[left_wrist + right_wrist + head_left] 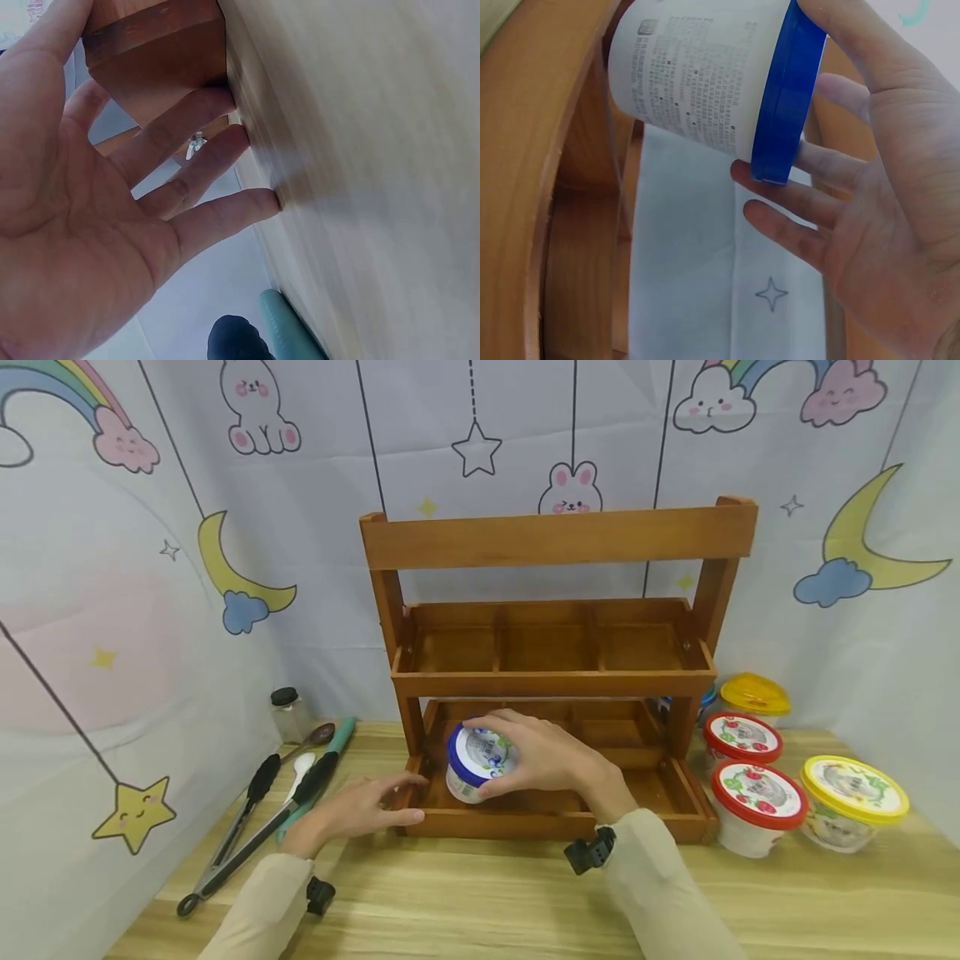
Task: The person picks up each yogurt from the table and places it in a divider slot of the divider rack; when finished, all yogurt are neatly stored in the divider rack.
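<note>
The tub (462,787) is at the centre of the head view, above the left part of the lower tray (540,827) of the rack (558,539). The right hand (551,756) holds it at the lid (480,752), with the thumb and the fingers on opposite sides of the blue rim.

Orientation: the tub is tilted. Its axis runs from the base, at lower left, to the lid, at upper right, so the lid faces the viewer. In the right wrist view the axis lies nearly across the frame, base to the left, lid toward the palm at the right.

Controlling relation: the base lies on the side away from the right palm, toward the tray. Lowering would call for the axis to be brought upright. Contact between base and tray cannot be confirmed.

Left hand (356,810): located left of the tub, at the rack's front left corner. Its fingers are spread, thumb apart, and hold nothing; whether they touch the wood cannot be told. The right hand is the nearer to the tub.
</note>
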`<state>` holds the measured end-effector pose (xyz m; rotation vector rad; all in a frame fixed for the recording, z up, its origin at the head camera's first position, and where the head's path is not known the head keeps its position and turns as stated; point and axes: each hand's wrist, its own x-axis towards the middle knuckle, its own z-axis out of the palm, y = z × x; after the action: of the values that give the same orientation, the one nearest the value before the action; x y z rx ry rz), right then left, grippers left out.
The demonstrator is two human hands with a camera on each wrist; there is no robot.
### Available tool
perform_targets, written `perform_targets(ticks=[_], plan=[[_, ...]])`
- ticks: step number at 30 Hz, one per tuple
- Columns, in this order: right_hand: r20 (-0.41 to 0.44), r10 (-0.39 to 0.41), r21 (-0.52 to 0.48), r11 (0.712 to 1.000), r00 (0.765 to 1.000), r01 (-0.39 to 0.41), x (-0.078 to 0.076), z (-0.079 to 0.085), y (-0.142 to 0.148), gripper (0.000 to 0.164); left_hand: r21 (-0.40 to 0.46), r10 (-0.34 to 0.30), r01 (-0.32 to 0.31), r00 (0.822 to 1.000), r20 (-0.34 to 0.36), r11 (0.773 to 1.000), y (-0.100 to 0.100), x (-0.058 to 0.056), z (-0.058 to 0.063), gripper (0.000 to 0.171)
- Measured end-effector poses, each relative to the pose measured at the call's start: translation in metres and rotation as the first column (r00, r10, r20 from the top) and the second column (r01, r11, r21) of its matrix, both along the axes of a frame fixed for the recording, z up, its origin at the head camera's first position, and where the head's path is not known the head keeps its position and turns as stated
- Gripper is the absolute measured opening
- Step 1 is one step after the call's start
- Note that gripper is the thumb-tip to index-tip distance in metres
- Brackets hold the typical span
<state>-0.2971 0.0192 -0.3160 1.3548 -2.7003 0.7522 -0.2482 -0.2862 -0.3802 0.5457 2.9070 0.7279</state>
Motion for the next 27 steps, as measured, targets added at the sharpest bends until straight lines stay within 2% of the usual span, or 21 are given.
perform_targets(ticks=[13, 18, 27], plan=[[0.008, 0.022, 0.051, 0.998, 1.0, -0.023, 0.0, -0.01, -0.008, 0.086, 0.009, 0.043, -0.043, 0.999, 0.017, 0.999, 0.003, 0.001, 0.001, 0.074], [0.0, 0.006, 0.06, 0.998, 1.0, -0.006, -0.001, -0.013, -0.01, 0.082, 0.026, 0.054, -0.055, 0.998, 0.035, 0.998, 0.002, 0.0, 0.0, 0.081], [0.0, -0.011, 0.072, 0.997, 1.0, 0.011, -0.004, -0.022, -0.015, 0.075, -0.02, 0.113, -0.112, 0.993, 0.033, 0.994, 0.002, 0.0, 0.0, 0.089]])
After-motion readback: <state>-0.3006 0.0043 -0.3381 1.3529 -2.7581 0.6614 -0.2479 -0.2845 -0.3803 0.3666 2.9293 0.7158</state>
